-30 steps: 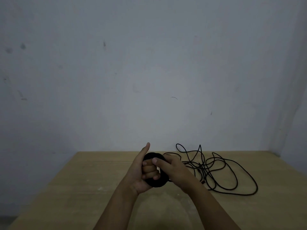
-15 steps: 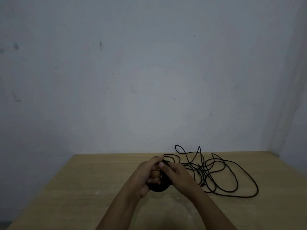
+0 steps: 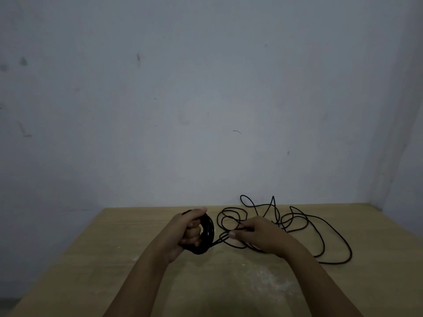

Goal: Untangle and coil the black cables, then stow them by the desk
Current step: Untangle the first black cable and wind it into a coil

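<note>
My left hand (image 3: 187, 232) is closed around a tight coil of black cable (image 3: 207, 236), held upright just above the wooden desk (image 3: 137, 259). A strand runs from the coil's lower edge to my right hand (image 3: 258, 234), whose thumb and fingers pinch it a short way to the right. Beyond that hand the loose black cable (image 3: 320, 229) lies in tangled loops across the back right of the desk, some loops rising against the wall.
A bare grey wall (image 3: 206, 99) stands directly behind the desk, and a side wall (image 3: 409, 133) meets it at the far right corner. The desk's left edge drops off toward a dim floor.
My hands were together on the coil; now the right hand has moved away to the right, pinching the strand. The left hand keeps the coil.
</note>
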